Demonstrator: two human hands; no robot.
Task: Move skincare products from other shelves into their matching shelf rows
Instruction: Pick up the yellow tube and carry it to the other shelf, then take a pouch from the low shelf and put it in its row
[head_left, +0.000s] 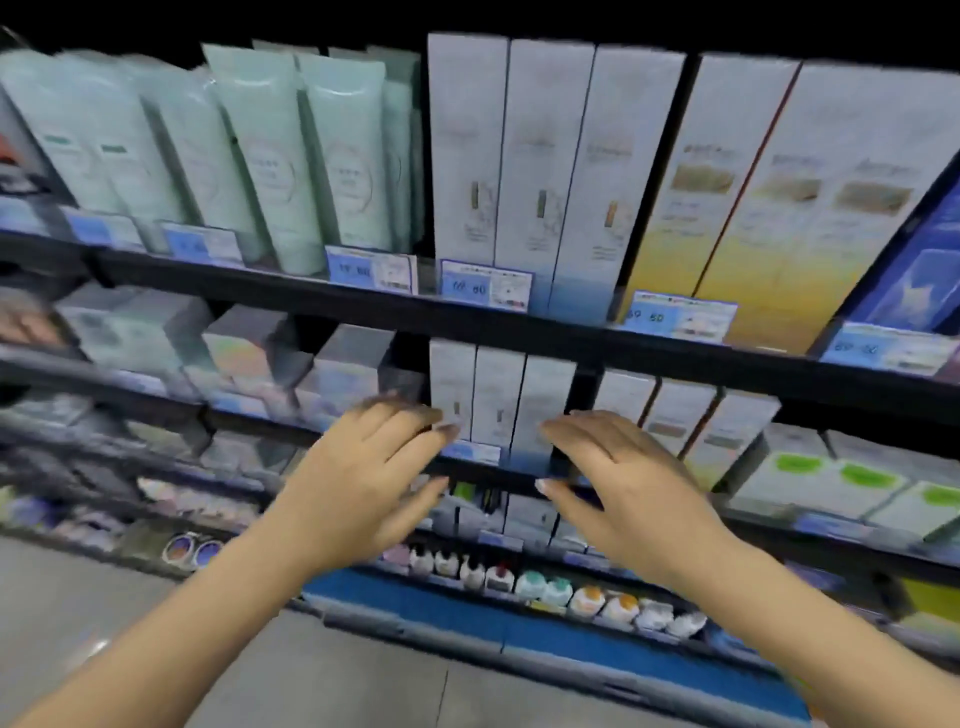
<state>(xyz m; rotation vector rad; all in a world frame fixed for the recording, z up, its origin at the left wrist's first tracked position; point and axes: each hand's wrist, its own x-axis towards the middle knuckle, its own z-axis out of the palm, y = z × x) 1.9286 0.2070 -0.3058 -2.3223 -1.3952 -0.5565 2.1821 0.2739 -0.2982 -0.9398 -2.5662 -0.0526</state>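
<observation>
Before second shelf row, left hand (358, 467) and right hand (618, 478) hover, fingers spread, holding nothing. Pale tall boxes (498, 400) stand upright, faces out, packed side by side for row matching. Boxes sit between hands, just beyond fingertips; contact unclear through blur. Likely framing grasp.

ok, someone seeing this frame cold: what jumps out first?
Two bare hands, the left hand and the right hand, reach with fingers spread and holding nothing toward a row of three tall pale boxes on the middle shelf. Above, on the top shelf, stand mint-green tubes at left and bigger white boxes at centre, with yellow-bottomed boxes to the right.
</observation>
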